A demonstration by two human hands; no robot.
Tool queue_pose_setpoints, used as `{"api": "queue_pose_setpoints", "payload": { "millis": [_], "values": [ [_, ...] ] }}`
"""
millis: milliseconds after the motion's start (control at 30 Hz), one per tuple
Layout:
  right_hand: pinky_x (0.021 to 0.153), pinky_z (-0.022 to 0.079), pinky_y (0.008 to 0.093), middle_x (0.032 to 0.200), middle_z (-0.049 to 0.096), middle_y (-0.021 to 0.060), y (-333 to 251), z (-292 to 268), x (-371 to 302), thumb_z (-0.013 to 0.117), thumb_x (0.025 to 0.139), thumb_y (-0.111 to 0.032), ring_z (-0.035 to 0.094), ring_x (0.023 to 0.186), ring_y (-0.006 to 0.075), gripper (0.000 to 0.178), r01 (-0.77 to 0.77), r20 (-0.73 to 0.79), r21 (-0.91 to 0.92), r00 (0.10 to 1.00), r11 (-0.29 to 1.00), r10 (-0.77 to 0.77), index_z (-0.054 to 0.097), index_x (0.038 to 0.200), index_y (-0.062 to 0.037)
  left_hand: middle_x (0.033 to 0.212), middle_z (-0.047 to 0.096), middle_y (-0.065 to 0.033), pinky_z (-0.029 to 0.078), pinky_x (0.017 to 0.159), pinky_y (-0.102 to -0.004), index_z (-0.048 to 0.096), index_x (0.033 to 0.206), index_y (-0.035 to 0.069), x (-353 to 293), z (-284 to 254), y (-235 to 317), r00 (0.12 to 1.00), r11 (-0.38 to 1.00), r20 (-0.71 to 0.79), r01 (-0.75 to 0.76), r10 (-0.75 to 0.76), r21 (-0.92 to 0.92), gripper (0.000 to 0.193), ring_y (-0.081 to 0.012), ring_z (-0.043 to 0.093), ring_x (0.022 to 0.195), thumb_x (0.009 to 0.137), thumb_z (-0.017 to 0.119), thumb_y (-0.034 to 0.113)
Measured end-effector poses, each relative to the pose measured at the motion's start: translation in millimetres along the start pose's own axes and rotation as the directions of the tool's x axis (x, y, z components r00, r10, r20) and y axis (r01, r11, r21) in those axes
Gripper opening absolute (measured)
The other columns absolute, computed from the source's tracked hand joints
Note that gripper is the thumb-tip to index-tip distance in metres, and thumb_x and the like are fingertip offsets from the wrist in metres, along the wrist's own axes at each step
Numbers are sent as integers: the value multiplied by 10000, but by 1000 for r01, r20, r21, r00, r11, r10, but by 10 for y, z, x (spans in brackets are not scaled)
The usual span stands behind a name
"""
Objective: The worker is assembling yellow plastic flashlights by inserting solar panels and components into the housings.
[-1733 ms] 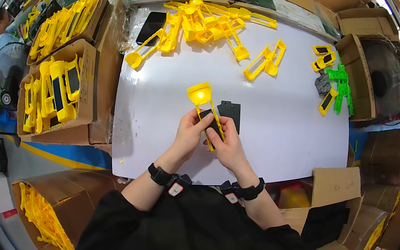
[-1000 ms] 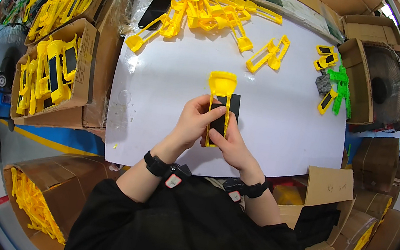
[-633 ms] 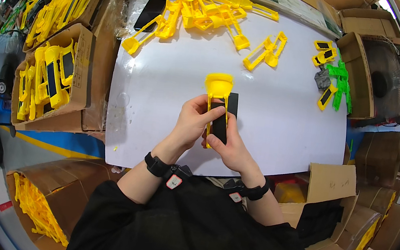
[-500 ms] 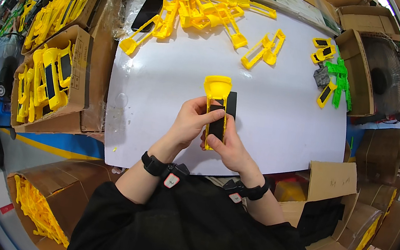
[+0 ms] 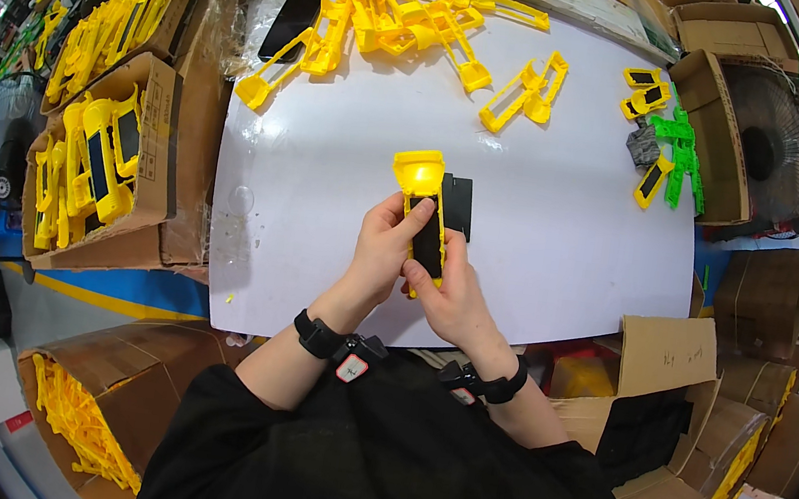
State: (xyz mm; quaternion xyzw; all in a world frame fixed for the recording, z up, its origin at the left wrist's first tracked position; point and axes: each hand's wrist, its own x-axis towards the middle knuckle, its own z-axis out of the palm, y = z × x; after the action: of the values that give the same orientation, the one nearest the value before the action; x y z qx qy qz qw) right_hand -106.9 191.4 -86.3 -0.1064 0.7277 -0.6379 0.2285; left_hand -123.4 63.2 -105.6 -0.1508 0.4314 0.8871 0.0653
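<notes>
Over the middle of the white table, both hands hold a yellow plastic housing with a wide flared head pointing away from me. A flat black panel lies in its long frame. My left hand grips the left side, its thumb on the panel's upper part. My right hand closes round the lower right side, thumb pressed near the bottom end. Just right of the housing, black flat plates lie on the table, partly hidden by it.
Yellow empty frames pile up at the table's far side, with a black phone-like slab beside them. Green plastic parts lie far right. Cardboard boxes of yellow housings stand left. An open carton stands near right.
The housing has shifted slightly left and tilted, its head leaning left. My left thumb has slid up the panel, which now sits along more of the frame. More of the black plates shows.
</notes>
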Motion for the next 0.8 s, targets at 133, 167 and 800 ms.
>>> {"api": "queue_pose_setpoints", "payload": {
  "millis": [133,167,800],
  "values": [
    [598,517,300,876,605,113,-13,-9,19,515,981,-196,651,702,175,300,-20,-69,-41,997,999,17,386,1153,13,891,637,-27,494,626,-245,582,1086,40,-26,-11,81,986,986,27,166,-167,31,219,-72,592,742,967,575,223],
    [598,517,300,876,605,113,-5,-1,10,515,981,-196,651,702,175,300,-22,-69,-42,997,999,19,386,1153,13,880,635,-23,492,602,-242,579,1086,43,-25,-4,81,985,985,24,169,-170,14,214,-72,590,724,970,569,222],
    [499,471,266,678,628,79,34,113,-33,529,958,-101,604,549,134,235,62,-250,-189,962,980,-109,434,1118,43,720,619,-41,431,412,-229,615,896,-6,5,165,-72,980,999,-191,-49,48,-1,218,-84,555,516,952,592,203]
  ]
}}
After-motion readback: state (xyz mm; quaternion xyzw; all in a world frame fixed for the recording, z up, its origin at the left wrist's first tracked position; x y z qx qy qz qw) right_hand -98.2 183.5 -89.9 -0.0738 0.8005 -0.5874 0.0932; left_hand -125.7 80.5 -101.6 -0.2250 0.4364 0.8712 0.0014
